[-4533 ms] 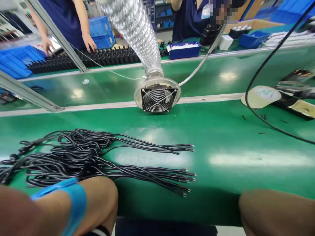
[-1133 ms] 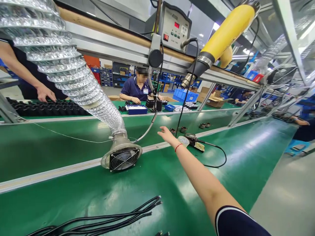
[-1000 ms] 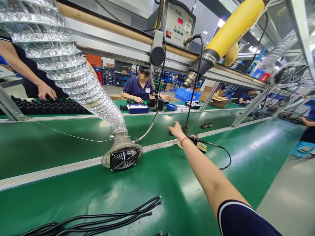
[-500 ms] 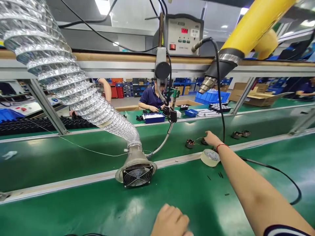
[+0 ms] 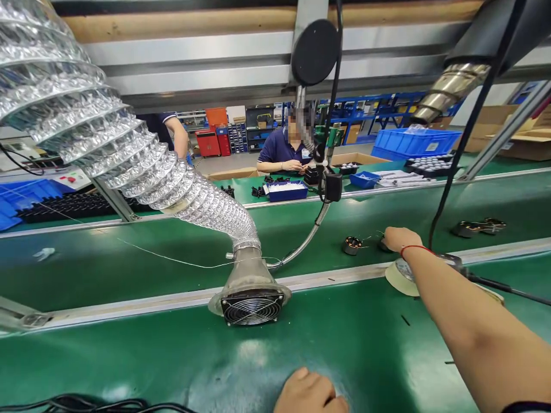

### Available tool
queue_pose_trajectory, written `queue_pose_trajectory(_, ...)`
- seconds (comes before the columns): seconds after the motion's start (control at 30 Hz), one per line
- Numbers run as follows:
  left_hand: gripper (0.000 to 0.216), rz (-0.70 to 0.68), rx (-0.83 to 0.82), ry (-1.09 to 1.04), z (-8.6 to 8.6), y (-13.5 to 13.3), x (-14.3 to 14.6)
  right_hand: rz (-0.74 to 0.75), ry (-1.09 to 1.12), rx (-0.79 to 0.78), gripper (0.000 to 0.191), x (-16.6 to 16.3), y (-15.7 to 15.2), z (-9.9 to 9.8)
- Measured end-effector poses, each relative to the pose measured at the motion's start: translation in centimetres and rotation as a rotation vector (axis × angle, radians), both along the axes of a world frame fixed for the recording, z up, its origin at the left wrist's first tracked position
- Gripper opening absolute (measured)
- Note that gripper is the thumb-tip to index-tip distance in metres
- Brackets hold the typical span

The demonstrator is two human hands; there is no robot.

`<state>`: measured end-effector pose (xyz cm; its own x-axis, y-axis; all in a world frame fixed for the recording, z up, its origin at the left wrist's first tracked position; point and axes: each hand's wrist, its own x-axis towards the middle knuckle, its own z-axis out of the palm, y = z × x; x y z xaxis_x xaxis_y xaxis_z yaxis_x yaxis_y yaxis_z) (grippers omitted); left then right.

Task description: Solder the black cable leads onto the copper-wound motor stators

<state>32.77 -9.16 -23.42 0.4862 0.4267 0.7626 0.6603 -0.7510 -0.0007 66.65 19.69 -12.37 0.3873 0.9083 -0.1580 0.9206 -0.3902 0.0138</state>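
Observation:
My right hand (image 5: 401, 238) is stretched far across the bench, its fingers closed on a small dark motor stator (image 5: 384, 244), mostly covered by the hand. Thin wires run from there to a second stator (image 5: 353, 245) with copper windings, just to the left. Under my right forearm sits a roll of clear tape (image 5: 400, 278), partly hidden. Low in the middle, my left hand (image 5: 310, 393) rests at the near side of the green bench with curled fingers. Its palm is hidden, so I cannot tell whether anything is inside.
A fume-extraction fan (image 5: 253, 308) on a silver duct (image 5: 206, 198) stands left of centre. A hot-air nozzle (image 5: 451, 92) and a black cable (image 5: 456, 155) hang at right. More stators (image 5: 477, 227) lie beyond. Across the bench a person (image 5: 282, 149) works near blue bins (image 5: 415, 142).
The view has tilted down and come closer, and the control box has left the frame. My right hand stays at the far stator; my left hand remains curled near the front.

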Motion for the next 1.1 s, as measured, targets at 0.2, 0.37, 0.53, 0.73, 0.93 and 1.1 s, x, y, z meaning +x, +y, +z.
queue_pose_trajectory(0.2,0.033,-0.110,-0.180,0.209,0.4,-0.3,-1.6,0.066,0.052,-0.028,0.035,-2.6,0.9,-0.5)
queue_pose_trajectory(0.37,0.033,-0.124,-0.309,0.214,1.5,-0.8,-2.0,0.123,0.089,0.000,0.040,-6.0,0.6,-1.4)
queue_pose_trajectory(0.53,0.032,-0.114,-0.369,0.227,2.0,-0.7,-1.9,0.039,-0.001,0.034,0.045,-9.7,0.4,-1.9)
queue_pose_trajectory(0.73,0.023,-0.098,-0.431,0.268,3.5,-0.1,-2.4,0.286,0.004,0.095,0.041,-11.3,-2.2,0.2)
queue_pose_trajectory(0.93,0.013,-0.100,-0.369,0.225,5.6,-0.1,-2.8,0.701,0.133,0.178,0.042,-11.1,-11.8,-0.9)
queue_pose_trajectory(1.1,0.020,0.004,0.185,-0.255,11.0,0.7,-7.4,0.769,0.410,0.369,0.053,-8.7,-18.9,-3.2)
